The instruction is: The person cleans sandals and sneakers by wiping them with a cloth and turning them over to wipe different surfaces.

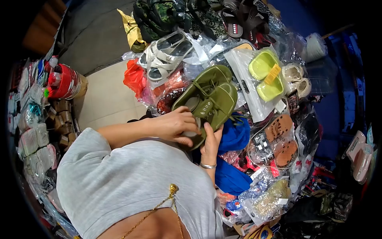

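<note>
A pair of olive-green sandals with laces and eyelets on the straps is held together in front of my chest, toes pointing up and to the right. My right hand, with a silver bracelet at the wrist, grips the heel end of the nearer sandal, thumb on top. Curled over the heel area from the left, my left hand has its fingers bent against the insole and its thumb near the heel edge. A pale patch shows beneath the left fingertips; I cannot tell what it is.
Bagged footwear is piled beyond the sandals: lime-green slides, white sandals, brown sandals and camouflage ones. Blue cloth-like bundles lie right of my body. Red stacked baskets stand at left on the tiled floor.
</note>
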Tool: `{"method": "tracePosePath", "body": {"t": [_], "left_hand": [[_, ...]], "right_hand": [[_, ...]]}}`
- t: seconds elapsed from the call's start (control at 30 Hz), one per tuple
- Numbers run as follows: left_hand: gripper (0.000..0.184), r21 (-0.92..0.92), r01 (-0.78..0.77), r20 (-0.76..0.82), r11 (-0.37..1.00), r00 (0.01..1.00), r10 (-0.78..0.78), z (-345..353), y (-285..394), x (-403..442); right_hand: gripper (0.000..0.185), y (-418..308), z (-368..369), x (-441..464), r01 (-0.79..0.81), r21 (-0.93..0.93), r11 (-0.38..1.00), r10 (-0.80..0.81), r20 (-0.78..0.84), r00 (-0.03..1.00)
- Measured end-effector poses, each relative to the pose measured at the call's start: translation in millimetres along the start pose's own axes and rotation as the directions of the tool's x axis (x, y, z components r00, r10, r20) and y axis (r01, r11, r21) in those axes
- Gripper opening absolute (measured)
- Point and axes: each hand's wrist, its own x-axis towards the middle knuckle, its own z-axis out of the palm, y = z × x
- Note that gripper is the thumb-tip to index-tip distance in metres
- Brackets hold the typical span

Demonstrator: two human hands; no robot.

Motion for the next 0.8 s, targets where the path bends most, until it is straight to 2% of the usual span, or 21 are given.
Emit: {"method": "tracePosePath", "body": {"t": [0.07, 0.13, 0.2, 0.23, 0.3, 0.33, 0.4, 0.43, 0.47, 0.57, 0.6, 0.63, 0.7, 0.73, 0.8], "left_hand": [[0.045, -0.01, 0.053, -0.277, 0.999, 0.959, -0.054, 9.7, -16.1, -2.2], [0.06, 0.143, 0.23, -0.451, 0.963, 0.881, -0.143, 2.8, -24.9, -7.4], [0.071, 0.122, 0.453, -0.562, 0.883, 0.765, -0.314, 6.9, -41.3, -9.5], [0.071, 0.123, 0.456, -0.566, 0.881, 0.762, -0.315, 8.9, -53.5, -11.4], [0.077, -0.142, 0.524, -0.385, 0.84, 0.752, -0.534, 6.9, -77.1, -12.2], [0.067, -0.164, 0.537, -0.373, 0.827, 0.743, -0.556, 3.5, -84.2, -10.1], [0.059, -0.477, 0.564, -0.238, 0.674, 0.655, -0.717, -9.9, -88.4, -5.5], [0.054, -0.46, 0.591, -0.256, 0.663, 0.627, -0.736, -14.7, -88.1, -5.7], [0.051, -0.437, 0.509, -0.388, 0.742, 0.637, -0.666, -5.4, -102.5, -11.8], [0.048, -0.512, 0.465, -0.457, 0.722, 0.564, -0.687, -8.1, -104.0, -15.1], [0.048, -0.511, 0.47, -0.451, 0.719, 0.566, -0.69, -3.8, -108.1, -17.8], [0.048, -0.484, 0.486, -0.468, 0.728, 0.559, -0.684, -0.6, -111.7, -19.4], [0.048, -0.457, 0.502, -0.485, 0.734, 0.551, -0.679, -0.1, -112.3, -20.0], [0.049, -0.442, 0.531, -0.465, 0.723, 0.553, -0.691, -1.7, -109.9, -20.1], [0.049, -0.434, 0.565, -0.441, 0.702, 0.546, -0.712, -3.7, -103.0, -21.6]], "right_hand": [[0.055, 0.3, -3.5, -3.7, 0.032, 0.009, 0.999, -0.031, -0.087, 0.996], [0.055, -4.4, -6.0, -9.2, 0.061, 0.052, 0.997, -0.052, -0.16, 0.986], [0.056, -0.9, -17.1, -6.1, 0.121, 0.138, 0.983, -0.097, -0.167, 0.981], [0.056, -4.8, -13.4, -4.2, 0.135, 0.13, 0.982, -0.11, -0.181, 0.977], [0.057, -10.4, -4.1, -0.8, 0.15, 0.124, 0.981, -0.124, -0.192, 0.973], [0.056, -11.6, -1.3, 0.8, 0.159, 0.094, 0.983, -0.14, -0.19, 0.972], [0.056, -13.3, 2.0, 1.7, 0.168, 0.061, 0.984, -0.154, -0.19, 0.97], [0.052, -13.3, 3.3, 1.0, 0.167, 0.098, 0.981, -0.148, -0.18, 0.972], [0.049, -13.2, 4.4, 1.8, 0.167, 0.137, 0.977, -0.142, -0.171, 0.975], [0.047, -6.0, 6.4, 9.3, 0.142, 0.198, 0.97, -0.12, -0.117, 0.986], [0.045, -0.1, 5.6, 13.5, 0.114, 0.117, 0.987, -0.099, -0.128, 0.987], [0.045, 10.3, 0.2, 20.4, 0.113, 0.12, 0.986, -0.096, -0.133, 0.986], [0.056, 23.9, -6.0, 31.4, 0.087, -0.195, 0.977, -0.125, -0.192, 0.973], [0.056, 22.5, -7.1, 29.6, 0.084, -0.197, 0.977, -0.122, -0.19, 0.974], [0.062, 13.7, -10.1, 13.9, 0.13, -0.429, 0.894, -0.221, -0.17, 0.96]]}}
